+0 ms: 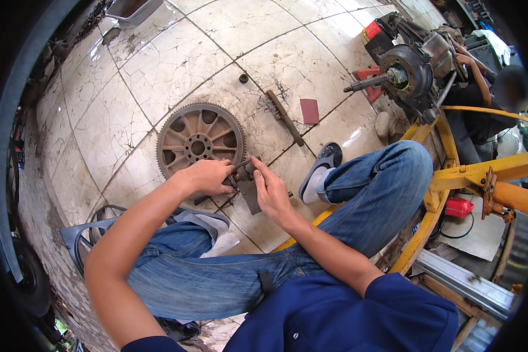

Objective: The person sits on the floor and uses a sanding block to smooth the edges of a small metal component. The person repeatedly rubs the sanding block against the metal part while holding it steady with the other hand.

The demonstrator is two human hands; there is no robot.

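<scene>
Floor point(158, 64) is laid with pale tiles; surfaces are crazed with cracks, joints are darkly stained. Light is reflected in white patches. At left, the tiles are bordered by a rough, worn strip point(47, 252); a blue-grey metal bar point(0, 176) is noted beyond. At right, a yellow frame point(481, 172) is seen above a silver metal channel point(466, 286).

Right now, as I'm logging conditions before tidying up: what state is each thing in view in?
Left hand: fingers curled, grip partly hidden
Right hand: fingers extended, exact hold unclear
Metal piece: between the hands, partly hidden
Wheel: lying flat, brownish, toothed rim exposed
Brush: lying on the floor, bristles showing
Sandpaper: lying flat, unrolled
Tiles: cracked, stained
Hub: shaft exposed
</scene>
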